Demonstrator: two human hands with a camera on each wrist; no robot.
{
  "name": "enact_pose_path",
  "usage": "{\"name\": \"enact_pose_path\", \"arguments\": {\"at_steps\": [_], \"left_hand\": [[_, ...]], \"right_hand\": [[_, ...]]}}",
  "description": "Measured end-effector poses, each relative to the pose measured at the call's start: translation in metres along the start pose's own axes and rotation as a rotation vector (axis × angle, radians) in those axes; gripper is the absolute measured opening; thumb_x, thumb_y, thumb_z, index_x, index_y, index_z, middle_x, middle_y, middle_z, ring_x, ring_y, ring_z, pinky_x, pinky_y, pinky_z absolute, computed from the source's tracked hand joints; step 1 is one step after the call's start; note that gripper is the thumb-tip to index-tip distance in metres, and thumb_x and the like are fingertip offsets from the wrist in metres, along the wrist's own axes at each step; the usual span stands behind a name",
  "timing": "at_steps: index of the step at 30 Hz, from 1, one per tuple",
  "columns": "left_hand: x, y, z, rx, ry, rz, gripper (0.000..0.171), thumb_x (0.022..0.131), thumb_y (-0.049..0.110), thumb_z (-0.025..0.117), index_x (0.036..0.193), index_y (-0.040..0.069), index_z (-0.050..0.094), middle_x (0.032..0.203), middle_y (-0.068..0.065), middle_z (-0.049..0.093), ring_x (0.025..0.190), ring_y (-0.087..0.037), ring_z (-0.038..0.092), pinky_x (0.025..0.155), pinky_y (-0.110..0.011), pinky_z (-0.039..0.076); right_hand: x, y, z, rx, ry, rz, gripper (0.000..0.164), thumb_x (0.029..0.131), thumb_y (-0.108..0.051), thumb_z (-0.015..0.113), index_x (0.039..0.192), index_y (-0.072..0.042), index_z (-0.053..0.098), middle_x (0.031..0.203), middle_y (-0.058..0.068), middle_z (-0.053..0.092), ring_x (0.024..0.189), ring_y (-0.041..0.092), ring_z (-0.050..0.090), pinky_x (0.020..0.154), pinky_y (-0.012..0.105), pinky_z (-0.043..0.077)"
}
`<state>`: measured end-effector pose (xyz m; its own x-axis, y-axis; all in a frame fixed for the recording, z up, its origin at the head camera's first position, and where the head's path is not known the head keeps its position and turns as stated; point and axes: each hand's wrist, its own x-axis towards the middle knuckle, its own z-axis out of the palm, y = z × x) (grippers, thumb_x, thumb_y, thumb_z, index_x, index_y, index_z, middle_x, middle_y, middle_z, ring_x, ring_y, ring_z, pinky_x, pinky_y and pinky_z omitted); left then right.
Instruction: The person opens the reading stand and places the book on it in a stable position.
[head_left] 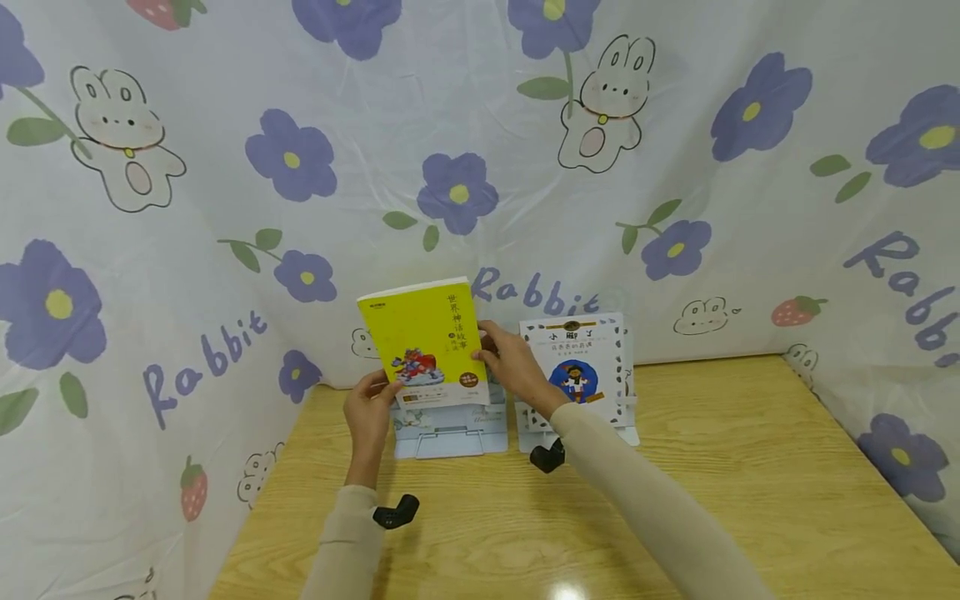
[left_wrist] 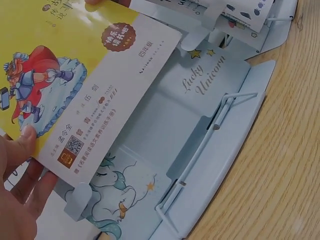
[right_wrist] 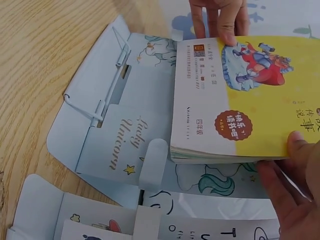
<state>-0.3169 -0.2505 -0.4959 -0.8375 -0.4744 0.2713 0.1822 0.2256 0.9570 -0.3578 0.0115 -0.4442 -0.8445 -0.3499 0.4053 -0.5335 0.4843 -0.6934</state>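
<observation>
A yellow-covered book (head_left: 423, 342) with a white lower band and a red-caped figure is held up by both hands. My left hand (head_left: 370, 417) pinches its lower left edge, thumb on the front cover and fingers behind. On the opposite edge my right hand (head_left: 513, 362) grips it the same way. Below and behind the book stands a pale blue bookstand (head_left: 452, 433) with a unicorn print and the words "Lucky Unicorn"; its wire support (left_wrist: 197, 150) shows in the left wrist view. Whether the book touches the stand's back I cannot tell.
To the right, a white picture book (head_left: 573, 342) leans on a second bookstand (head_left: 632, 435), partly behind my right forearm. Both stands sit on a wooden table (head_left: 712, 483). A curtain (head_left: 450, 100) printed with rabbits and flowers hangs behind the table.
</observation>
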Motion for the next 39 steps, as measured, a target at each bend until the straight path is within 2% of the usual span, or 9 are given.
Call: {"name": "enact_pose_path", "arguments": {"at_steps": [4,8,11,14,19,25,28,34,39], "left_hand": [[-0.001,0.000,0.000,-0.019,0.025,0.001,0.027,0.093,0.008,0.083,0.117,-0.004,0.078,0.115,-0.030,0.072,0.086,-0.005,0.064,0.068,-0.011,0.056],[-0.001,0.001,0.001,-0.043,0.025,-0.016,0.028,0.094,0.008,0.082,0.119,-0.005,0.077,0.117,-0.031,0.072,0.086,-0.005,0.064,0.068,-0.011,0.056],[-0.005,0.015,0.001,-0.047,0.006,-0.024,0.028,0.095,0.003,0.079,0.119,-0.010,0.075,0.117,-0.033,0.071,0.089,-0.011,0.066,0.069,-0.013,0.058],[-0.005,0.014,0.001,-0.030,0.002,-0.026,0.026,0.096,0.003,0.079,0.119,-0.009,0.075,0.115,-0.031,0.071,0.088,-0.010,0.067,0.070,-0.014,0.058],[0.000,-0.003,0.000,0.006,0.009,-0.013,0.025,0.094,0.006,0.081,0.117,-0.004,0.078,0.112,-0.026,0.073,0.083,-0.002,0.065,0.069,-0.012,0.058],[-0.001,-0.008,-0.002,0.068,-0.025,-0.021,0.029,0.095,0.005,0.080,0.123,-0.003,0.077,0.117,-0.028,0.074,0.085,-0.003,0.065,0.069,-0.010,0.057],[0.000,-0.009,-0.001,0.106,-0.037,-0.020,0.032,0.095,0.004,0.079,0.126,-0.002,0.076,0.118,-0.027,0.075,0.091,-0.011,0.068,0.068,-0.009,0.056],[0.003,-0.009,-0.001,0.215,-0.066,0.067,0.032,0.093,0.002,0.081,0.124,-0.004,0.077,0.113,-0.023,0.072,0.103,-0.033,0.071,0.067,-0.006,0.051],[0.002,-0.012,0.000,0.277,-0.058,0.092,0.032,0.092,0.001,0.081,0.123,-0.003,0.077,0.110,-0.022,0.072,0.104,-0.036,0.071,0.069,-0.006,0.043]], "right_hand": [[-0.004,0.001,0.003,-0.001,-0.081,0.019,0.073,0.102,-0.008,0.072,0.165,-0.018,0.035,0.124,0.011,0.075,0.111,0.025,0.073,0.099,0.043,0.060],[-0.011,0.003,0.007,-0.090,-0.135,0.026,0.085,0.101,-0.003,0.072,0.169,-0.019,0.024,0.139,0.014,0.069,0.124,0.027,0.070,0.107,0.044,0.058],[-0.015,0.006,0.010,-0.168,-0.107,0.004,0.071,0.101,-0.005,0.072,0.161,-0.014,0.035,0.137,0.014,0.070,0.123,0.027,0.071,0.104,0.042,0.060],[-0.018,0.009,0.013,-0.228,-0.074,-0.025,0.048,0.101,-0.008,0.073,0.143,-0.010,0.049,0.121,0.012,0.074,0.109,0.024,0.074,0.093,0.037,0.062],[-0.021,0.016,0.019,-0.311,-0.045,-0.070,0.029,0.100,-0.014,0.076,0.121,-0.011,0.056,0.103,0.005,0.072,0.087,0.017,0.067,0.077,0.031,0.057],[-0.025,0.021,0.025,-0.318,-0.032,-0.040,0.028,0.099,-0.012,0.077,0.121,-0.010,0.059,0.100,0.006,0.074,0.083,0.017,0.065,0.074,0.030,0.054],[-0.027,0.021,0.026,-0.303,-0.039,-0.006,0.031,0.098,-0.011,0.078,0.123,-0.008,0.060,0.103,0.009,0.076,0.084,0.017,0.068,0.074,0.030,0.055],[-0.030,0.019,0.028,-0.281,-0.031,0.052,0.033,0.098,-0.009,0.077,0.126,-0.005,0.061,0.104,0.012,0.077,0.084,0.020,0.070,0.075,0.033,0.057],[-0.032,0.019,0.031,-0.280,-0.037,0.087,0.044,0.098,-0.009,0.076,0.135,-0.006,0.054,0.108,0.014,0.077,0.088,0.021,0.073,0.076,0.033,0.059]]}}
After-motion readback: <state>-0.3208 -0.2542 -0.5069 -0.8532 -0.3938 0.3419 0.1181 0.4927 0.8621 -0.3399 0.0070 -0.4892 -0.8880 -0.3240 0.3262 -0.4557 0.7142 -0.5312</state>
